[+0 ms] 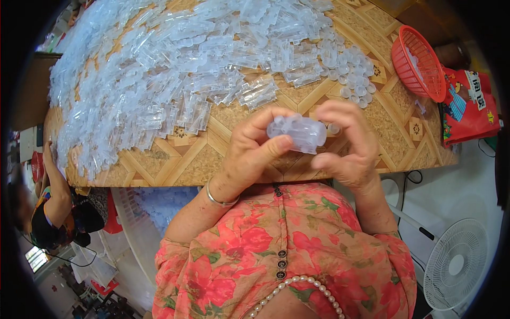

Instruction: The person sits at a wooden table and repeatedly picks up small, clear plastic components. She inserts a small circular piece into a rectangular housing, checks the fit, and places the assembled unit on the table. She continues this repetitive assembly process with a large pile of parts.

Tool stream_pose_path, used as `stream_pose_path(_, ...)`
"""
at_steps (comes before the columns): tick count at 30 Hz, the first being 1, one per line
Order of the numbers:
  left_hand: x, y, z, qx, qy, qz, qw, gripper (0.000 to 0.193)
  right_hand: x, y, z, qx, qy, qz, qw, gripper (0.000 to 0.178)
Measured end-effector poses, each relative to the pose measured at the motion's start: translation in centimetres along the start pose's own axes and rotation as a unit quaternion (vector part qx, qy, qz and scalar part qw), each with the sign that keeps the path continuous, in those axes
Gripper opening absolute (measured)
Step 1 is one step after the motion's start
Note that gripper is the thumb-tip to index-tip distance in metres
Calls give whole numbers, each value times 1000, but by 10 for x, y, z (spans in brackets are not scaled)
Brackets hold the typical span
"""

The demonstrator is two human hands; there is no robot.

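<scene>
In front of my chest, above the table's near edge, my left hand grips a clear, faintly bluish plastic housing between thumb and fingers. It has a rounded body with small tabs along its side. Just to its right, my right hand is open and curved, thumb and fingers apart, with nothing visible between them. A small clear round cap shows beside the right fingers. Beyond my hands lies a wide heap of similar clear plastic pieces. Several loose round clear caps are gathered at its right end.
The wood-patterned table curves around in front of me. A red plastic basket stands at the right, beside a red printed bag. A white fan is at lower right. Another person's arm reaches the table's left edge.
</scene>
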State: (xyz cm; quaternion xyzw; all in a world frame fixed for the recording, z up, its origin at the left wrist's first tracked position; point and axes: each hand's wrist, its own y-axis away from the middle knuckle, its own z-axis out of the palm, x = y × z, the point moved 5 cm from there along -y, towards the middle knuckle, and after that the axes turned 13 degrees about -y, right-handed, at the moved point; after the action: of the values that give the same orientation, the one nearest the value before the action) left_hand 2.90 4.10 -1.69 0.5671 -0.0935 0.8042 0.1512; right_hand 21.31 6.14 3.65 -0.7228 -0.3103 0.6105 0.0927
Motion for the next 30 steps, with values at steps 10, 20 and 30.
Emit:
stream_pose_path(10,20,-12,-8,81,-453,191,867,32,28,26,-22,-59,208,163,963,29)
stream_pose_path(20,15,-10,0,63,-565,159,807,34,14,18,-12,-9,45,149,988,25)
stream_pose_path(30,13,-6,-1,79,-557,203,802,39,13,15,13,-44,31,109,993,29)
